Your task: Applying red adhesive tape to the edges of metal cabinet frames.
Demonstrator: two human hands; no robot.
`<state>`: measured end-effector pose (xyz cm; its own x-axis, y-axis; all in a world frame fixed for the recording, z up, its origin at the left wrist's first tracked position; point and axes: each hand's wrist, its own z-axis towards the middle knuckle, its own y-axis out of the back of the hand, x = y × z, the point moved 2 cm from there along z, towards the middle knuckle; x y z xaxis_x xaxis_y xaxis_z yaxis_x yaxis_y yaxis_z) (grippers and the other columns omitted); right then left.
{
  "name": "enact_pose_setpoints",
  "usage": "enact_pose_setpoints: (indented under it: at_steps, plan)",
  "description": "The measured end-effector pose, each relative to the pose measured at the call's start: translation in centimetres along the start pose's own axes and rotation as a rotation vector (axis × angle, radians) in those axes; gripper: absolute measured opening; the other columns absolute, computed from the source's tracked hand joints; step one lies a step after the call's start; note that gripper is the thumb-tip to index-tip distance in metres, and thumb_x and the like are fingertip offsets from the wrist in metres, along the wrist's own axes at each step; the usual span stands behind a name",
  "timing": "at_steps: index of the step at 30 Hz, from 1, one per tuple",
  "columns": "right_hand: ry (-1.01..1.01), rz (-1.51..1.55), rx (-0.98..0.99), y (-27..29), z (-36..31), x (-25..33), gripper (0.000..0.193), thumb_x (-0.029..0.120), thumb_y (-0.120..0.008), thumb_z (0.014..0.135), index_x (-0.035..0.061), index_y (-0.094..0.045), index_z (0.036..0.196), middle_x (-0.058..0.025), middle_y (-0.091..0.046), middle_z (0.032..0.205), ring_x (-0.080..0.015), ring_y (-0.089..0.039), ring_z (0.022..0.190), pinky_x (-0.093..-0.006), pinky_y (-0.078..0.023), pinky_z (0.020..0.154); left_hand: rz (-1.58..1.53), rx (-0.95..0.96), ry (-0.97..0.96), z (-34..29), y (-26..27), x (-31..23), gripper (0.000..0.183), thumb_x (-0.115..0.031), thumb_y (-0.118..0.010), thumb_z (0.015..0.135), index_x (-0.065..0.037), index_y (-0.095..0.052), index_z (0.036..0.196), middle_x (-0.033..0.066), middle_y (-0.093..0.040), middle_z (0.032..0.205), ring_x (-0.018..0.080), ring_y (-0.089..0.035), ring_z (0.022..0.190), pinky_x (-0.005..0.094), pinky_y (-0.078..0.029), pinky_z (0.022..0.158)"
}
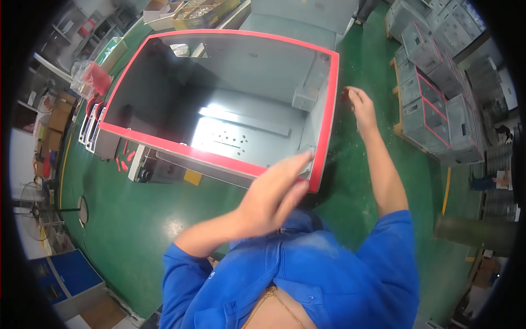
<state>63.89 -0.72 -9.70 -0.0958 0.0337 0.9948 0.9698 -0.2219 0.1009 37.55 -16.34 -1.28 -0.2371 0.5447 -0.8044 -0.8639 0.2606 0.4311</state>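
Observation:
A large grey metal cabinet (252,63) lies with its open side facing up, and a red strip (332,93) runs along its rim. Over the near right corner of that rim is my left hand (268,194), its fingers stretched out and the thumb apart. I cannot tell whether its fingertips touch the strip. Beyond the cabinet's right side, my right hand (363,109) is held away from the rim with fingers pinched together. Something small and dark reddish shows at those fingertips, too small to name.
Grey metal boxes (433,123), some red-edged, are stacked on a wooden pallet (399,90) at right. Red scraps (130,156) lie on the green floor (131,208) at left. A yellow bin (205,19) of small parts stands behind the cabinet. A fan (35,211) is far left.

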Motion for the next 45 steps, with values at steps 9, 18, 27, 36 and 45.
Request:
enact_pose_setpoints:
  at_steps: [9,18,27,36,45]
  plan:
    - [-0.012,0.127,0.12,0.9,-5.2,-1.9,0.021,0.015,-0.053,0.088,0.0003,-0.059,0.101,-0.0019,-0.061,0.09,-0.0079,-0.054,0.082,-0.0215,-0.043,0.073,-0.863,-0.033,0.816,7.4,-3.0,2.5,0.056,-0.016,-0.046,0.088,0.009,-0.023,0.132,0.0167,-0.039,0.131,0.0217,-0.038,0.121,0.0292,-0.029,0.101]
    - [0.012,0.128,0.164,1.6,-7.1,-0.3,0.019,0.015,-0.051,0.088,0.0022,-0.059,0.1,-0.0035,-0.061,0.091,-0.0095,-0.056,0.083,-0.0237,-0.044,0.07,-1.069,-0.038,0.782,7.4,-4.0,1.6,0.04,-0.008,-0.042,0.086,0.003,-0.039,0.125,0.0131,-0.053,0.11,0.0154,-0.051,0.1,0.0265,-0.04,0.088]
    - [0.499,-0.174,0.089,0.0,-6.8,3.7,0.019,0.006,-0.051,0.085,0.001,-0.057,0.103,-0.0073,-0.06,0.1,-0.016,-0.056,0.093,-0.0274,-0.044,0.079,-1.095,-0.03,0.801,7.7,-4.1,0.6,0.046,-0.009,-0.044,0.087,0.005,-0.033,0.128,0.016,-0.047,0.12,0.0198,-0.047,0.109,0.0305,-0.038,0.093]
    - [1.11,-0.668,0.128,-2.3,-7.9,7.1,0.032,-0.001,-0.051,0.074,0.0057,-0.058,0.105,-0.008,-0.058,0.107,-0.0253,-0.052,0.103,-0.0358,-0.04,0.087,-1.073,-0.043,0.817,7.4,-4.4,1.9,0.048,-0.011,-0.045,0.087,-0.001,-0.032,0.132,0.0131,-0.049,0.116,0.0157,-0.052,0.099,0.0287,-0.044,0.084]
    - [1.201,-0.817,0.127,-2.5,-8.2,5.6,0.043,-0.003,-0.052,0.069,0.0064,-0.057,0.111,-0.0062,-0.055,0.116,-0.0239,-0.05,0.109,-0.038,-0.039,0.089,-0.781,-0.047,0.785,7.1,-4.2,2.6,0.053,-0.018,-0.047,0.088,0.002,-0.027,0.134,0.0155,-0.042,0.128,0.0195,-0.043,0.115,0.0305,-0.035,0.096]
